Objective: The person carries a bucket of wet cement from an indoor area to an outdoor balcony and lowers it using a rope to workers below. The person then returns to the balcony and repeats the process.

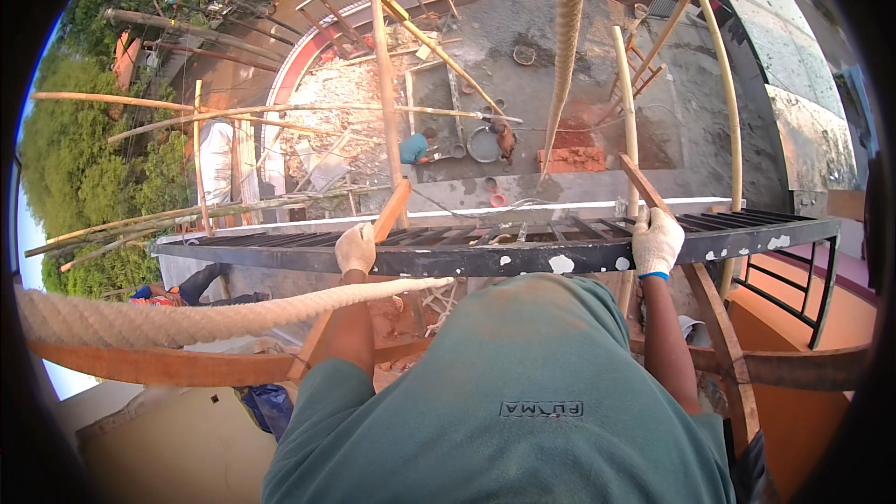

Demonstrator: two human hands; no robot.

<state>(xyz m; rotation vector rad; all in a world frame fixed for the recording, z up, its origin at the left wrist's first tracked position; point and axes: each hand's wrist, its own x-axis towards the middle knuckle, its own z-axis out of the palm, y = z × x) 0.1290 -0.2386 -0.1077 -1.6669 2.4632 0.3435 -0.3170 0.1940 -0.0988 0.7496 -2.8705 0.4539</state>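
A black metal railing [509, 262] with chipped paint spans the view in front of me, high above the ground. My left hand [356, 249], in a white knitted glove, is closed over its top beside a wooden beam [392, 211]. Farther right, my right hand [657, 242], gloved the same way with a blue cuff, grips the railing where a second wooden beam [643, 181] crosses it. The fingertips of both hands are partly hidden. Both beams slope across the railing and reappear on its near side.
Thick rope [566, 47] hangs ahead; another rope [233, 314] crosses at left. Bamboo poles [385, 84] rise beyond the railing. Far below are a person in blue [414, 147], another person [505, 141], a round basin [483, 146] and bricks [573, 160]. Another person [168, 296] is at left.
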